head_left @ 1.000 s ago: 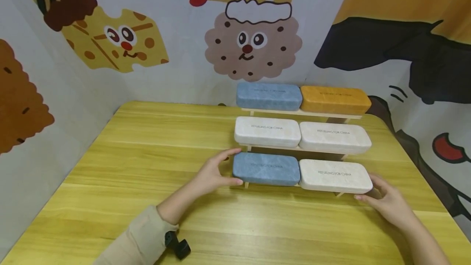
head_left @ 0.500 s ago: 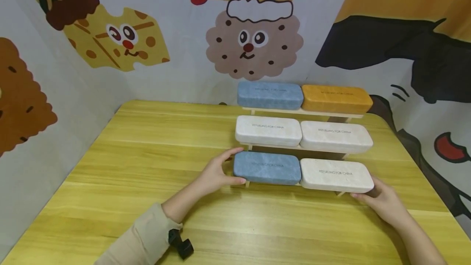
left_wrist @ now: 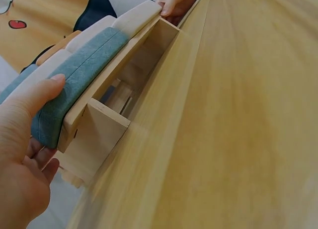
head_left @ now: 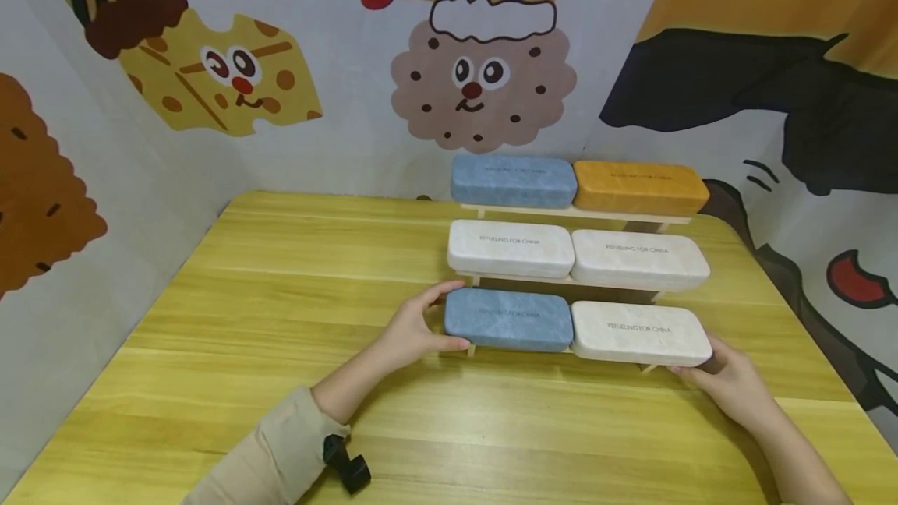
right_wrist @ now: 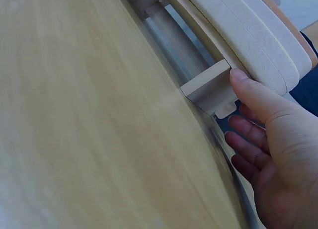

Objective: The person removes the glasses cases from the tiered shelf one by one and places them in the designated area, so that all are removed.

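Note:
On the lowest tier of a wooden rack (left_wrist: pixel 94 132) lie a blue glasses case (head_left: pixel 508 320) and, to its right, a white glasses case (head_left: pixel 640 333). My left hand (head_left: pixel 410 330) holds the outer left end of the blue case, thumb in front and fingers reaching behind and beneath. At the opposite end my right hand (head_left: pixel 737 384) grips the white case; in the right wrist view its thumb touches the lower front edge beside the rack's end panel (right_wrist: pixel 208 85). The other fingers curl around the end, partly hidden. Both cases rest on the shelf, almost end to end.
Behind, the middle tier bears two white cases (head_left: pixel 510 248). Up on the top tier are a light blue case (head_left: pixel 514 181) and an orange case (head_left: pixel 640 188). The rack stands on a wooden table (head_left: pixel 281 271) against a wall (head_left: pixel 344 100) with cartoon pictures.
The right thumb has shifted slightly left along the front edge of the white case, and the left thumb slightly right. The cases have kept their places on the rack.

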Demonstrator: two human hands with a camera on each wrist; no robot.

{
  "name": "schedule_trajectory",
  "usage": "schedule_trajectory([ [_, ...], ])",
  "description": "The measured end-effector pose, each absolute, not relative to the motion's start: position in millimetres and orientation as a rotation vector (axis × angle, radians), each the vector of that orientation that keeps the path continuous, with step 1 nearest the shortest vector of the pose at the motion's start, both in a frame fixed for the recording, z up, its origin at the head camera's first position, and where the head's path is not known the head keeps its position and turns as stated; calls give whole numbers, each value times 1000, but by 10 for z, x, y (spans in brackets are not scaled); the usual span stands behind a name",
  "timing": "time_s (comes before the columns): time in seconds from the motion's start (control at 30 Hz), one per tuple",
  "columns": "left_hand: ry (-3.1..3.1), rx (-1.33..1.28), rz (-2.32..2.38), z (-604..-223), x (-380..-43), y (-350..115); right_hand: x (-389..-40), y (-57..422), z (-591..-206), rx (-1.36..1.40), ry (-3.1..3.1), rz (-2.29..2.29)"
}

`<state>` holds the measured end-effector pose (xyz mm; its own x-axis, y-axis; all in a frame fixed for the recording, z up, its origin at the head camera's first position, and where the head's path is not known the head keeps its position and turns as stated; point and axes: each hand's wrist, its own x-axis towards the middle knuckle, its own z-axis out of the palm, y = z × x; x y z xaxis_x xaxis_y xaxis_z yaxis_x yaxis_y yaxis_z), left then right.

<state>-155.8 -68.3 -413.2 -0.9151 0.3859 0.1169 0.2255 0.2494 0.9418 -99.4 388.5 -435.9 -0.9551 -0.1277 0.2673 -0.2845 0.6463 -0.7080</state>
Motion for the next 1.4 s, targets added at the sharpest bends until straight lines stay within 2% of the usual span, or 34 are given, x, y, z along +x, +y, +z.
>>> schedule_trajectory([
  [0.27,2353,527,1762,-4105,-1551,-664,-989,3886,-4350,322,-2669,1245],
  [0.87,2345,581,1867,-4142,-1520,-748,-986,3898,-4373,320,-2653,1325],
  [1.4,2220,567,2058,-4021,-1403,-991,-994,3889,-4379,264,-2659,1344],
])
